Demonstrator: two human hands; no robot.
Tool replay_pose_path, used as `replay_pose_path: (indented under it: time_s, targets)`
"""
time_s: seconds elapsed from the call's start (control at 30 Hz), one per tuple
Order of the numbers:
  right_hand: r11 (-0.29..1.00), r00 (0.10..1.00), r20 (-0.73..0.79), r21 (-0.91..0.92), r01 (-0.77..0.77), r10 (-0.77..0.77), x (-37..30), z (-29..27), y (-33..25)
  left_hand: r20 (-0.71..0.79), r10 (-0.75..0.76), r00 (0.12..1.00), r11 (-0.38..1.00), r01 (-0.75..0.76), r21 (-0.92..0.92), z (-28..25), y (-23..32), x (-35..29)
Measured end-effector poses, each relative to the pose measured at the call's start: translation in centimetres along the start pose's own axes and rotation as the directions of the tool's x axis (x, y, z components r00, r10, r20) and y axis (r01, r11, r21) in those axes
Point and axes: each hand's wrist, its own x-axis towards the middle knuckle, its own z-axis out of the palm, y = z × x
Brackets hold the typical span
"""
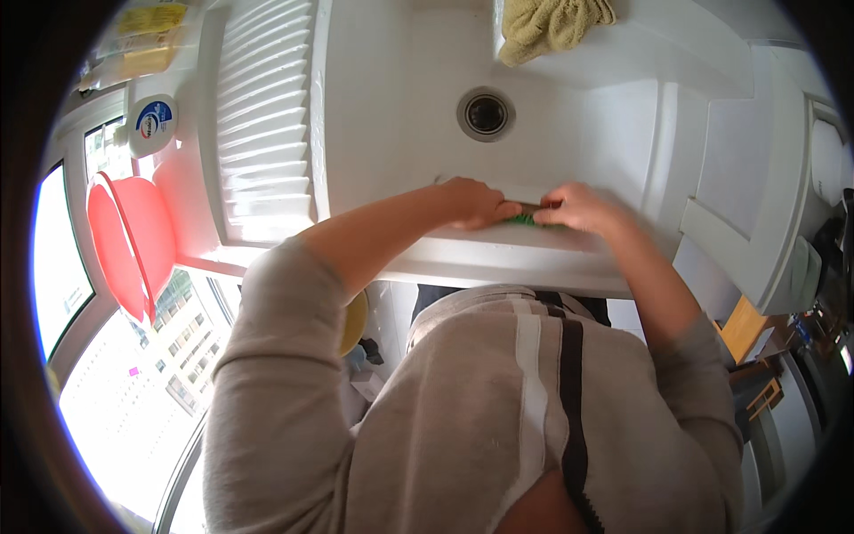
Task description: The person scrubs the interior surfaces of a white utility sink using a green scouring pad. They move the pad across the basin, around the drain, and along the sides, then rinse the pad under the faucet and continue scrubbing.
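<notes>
Left hand (471,203) and right hand (580,208) both closed on green thing (523,216) (kind unclear, mostly hidden) at near rim of white sink (587,116). Long axis left-right, brownish end toward right hand. Drain (486,114) beyond.

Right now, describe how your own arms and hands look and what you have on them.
Both hands, left hand and right hand, are bare: no gloves, rings or watch visible. The forearms are uncovered, with loose grey-beige sleeves pushed up near the elbows. The same top carries white and dark stripes down its front.
</notes>
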Motion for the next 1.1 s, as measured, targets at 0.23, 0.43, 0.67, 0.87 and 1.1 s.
replay_pose_path:
  time_s: [0.23, 0.43, 0.67, 0.87, 1.1]
  targets:
    - [0.951, 0.935, 0.197, -0.029, 0.307, -0.295, 6.1, 2.0, -3.2, -0.102, -0.038, 0.994, 0.976, 0.059, 0.212, 1.0, -6.0, -1.5]
    - [0.908, 0.913, 0.072, -0.099, 0.408, -0.402, 6.6, 5.4, -7.4, -0.278, 0.223, 0.934, 0.795, -0.009, 0.607, -2.7, -6.6, -9.2]
    - [0.981, 0.979, 0.063, -0.004, 0.196, -0.195, 7.5, 5.8, -8.0, -0.886, 0.226, 0.405, 0.937, 0.159, 0.312, -4.0, -11.4, -15.7]
    - [0.924, 0.918, 0.103, 0.07, 0.377, -0.382, 8.4, 4.4, -8.3, -0.894, 0.293, 0.339, 0.938, 0.079, 0.337, -4.0, -12.3, -15.1]
    - [0.849, 0.854, 0.201, 0.352, 0.393, -0.479, 10.2, 5.5, -9.5, -0.895, 0.276, 0.35, 0.951, 0.038, 0.308, -4.1, -12.5, -15.4]
